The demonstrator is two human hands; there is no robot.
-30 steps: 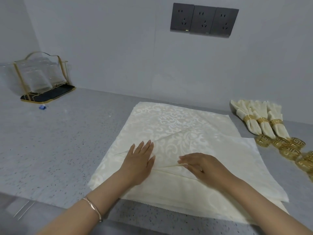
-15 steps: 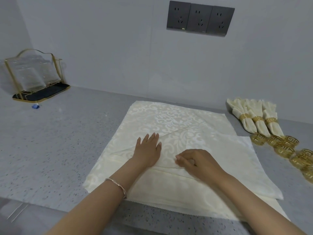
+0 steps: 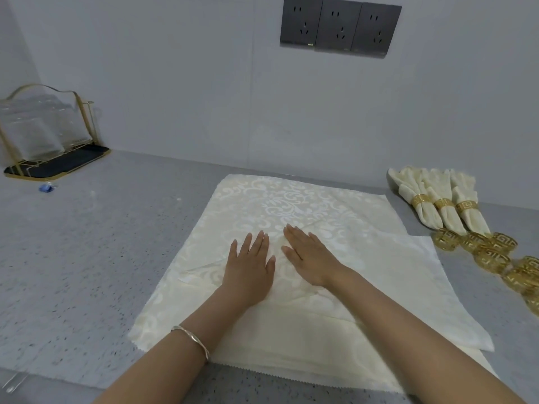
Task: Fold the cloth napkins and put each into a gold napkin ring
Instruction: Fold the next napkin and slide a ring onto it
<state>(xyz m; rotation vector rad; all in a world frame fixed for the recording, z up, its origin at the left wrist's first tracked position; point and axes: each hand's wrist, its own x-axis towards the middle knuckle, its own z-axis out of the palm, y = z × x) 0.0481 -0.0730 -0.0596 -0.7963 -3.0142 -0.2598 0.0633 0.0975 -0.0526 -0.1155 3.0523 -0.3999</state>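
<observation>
no more pinching with the right hand (image 3: pixel 312 258): curled over a fold edge half a second ago, now laid flat, palm down, just beside the left hand (image 3: pixel 249 268) on the middle of the top napkin (image 3: pixel 291 199). fingers (image 3: pixel 297 237) straight and close together on both hands, thumbs a little out, gripping nothing, only pressing on cloth. left hand much as before, flat then as now. looks like smoothing down a fold just laid over, with a slanting crease running out to the left from under the left palm. probably an early fold, with more folding or rolling to come before any ring. top napkin spread near the front of the table (image 3: pixel 87 258), on more flat napkins (image 3: pixel 320 360) with edges showing at the right and front. at the right rear, three finished napkins (image 3: pixel 450 220), each through its own gold ring (image 3: pixel 443 204), side by side near the wall. just in front of those, a row of loose rings (image 3: pixel 493 258), all empty, trailing toward the right edge; count unclear. far left rear, a gold wire rack (image 3: pixel 83 112) on a black tray (image 3: pixel 67 163), holding clear pieces (image 3: pixel 38 126), hard to tell what. a small blue thing (image 3: pixel 46 187) on the table just beside the tray.
</observation>
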